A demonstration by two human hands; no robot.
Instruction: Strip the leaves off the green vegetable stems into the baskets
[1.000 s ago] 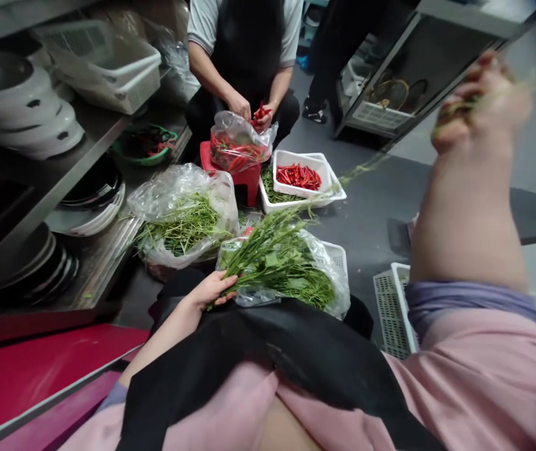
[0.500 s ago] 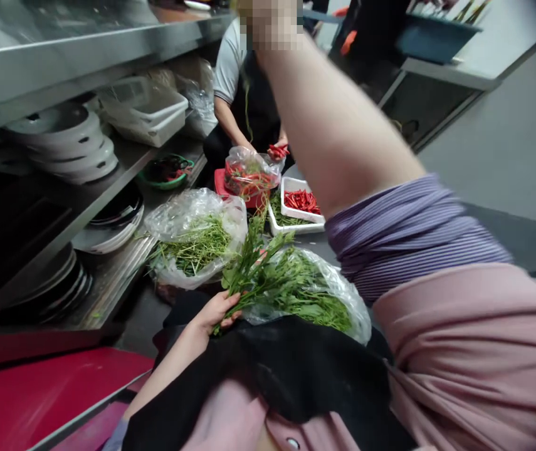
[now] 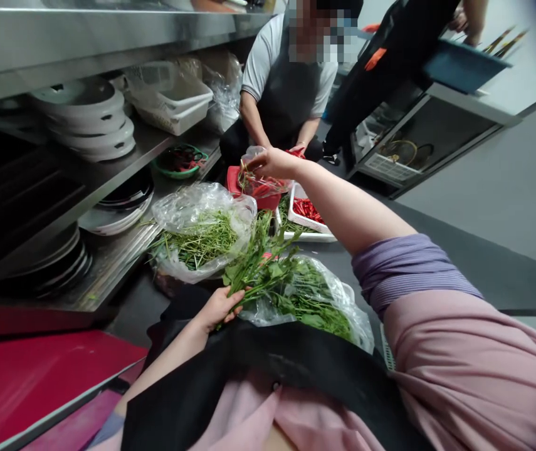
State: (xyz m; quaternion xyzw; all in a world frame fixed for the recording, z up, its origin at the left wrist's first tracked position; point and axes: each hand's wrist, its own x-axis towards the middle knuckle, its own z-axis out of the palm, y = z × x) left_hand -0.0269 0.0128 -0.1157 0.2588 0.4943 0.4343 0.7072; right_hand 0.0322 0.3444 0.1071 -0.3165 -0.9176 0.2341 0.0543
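Observation:
My left hand [image 3: 223, 307] is closed round the stems of a bunch of leafy greens [image 3: 261, 250], low in front of my dark apron. Under and beside that bunch lies a clear plastic bag of leafy greens [image 3: 319, 300]. My right hand [image 3: 274, 164] reaches far forward, palm down and fingers curled, over a clear bag with red chillies [image 3: 268, 186] on a red container [image 3: 234, 181]. Thin greenish strands [image 3: 245, 180] hang at its fingertips; part of the grip is hidden. Left of the bunch stands an open plastic bag of thin green stalks [image 3: 206, 241].
A co-worker [image 3: 286, 81] sits opposite, hands behind the chilli bag. White trays [image 3: 328, 237] hold red chillies and greens. Steel shelves [image 3: 145, 153] on the left carry white bowls [image 3: 89, 119], plates and baskets. Another person stands by a blue bin [image 3: 465, 66].
My right hand has come down from high up to the chilli bag, with strands at its fingers. My left hand still grips the greens. The view has shifted slightly.

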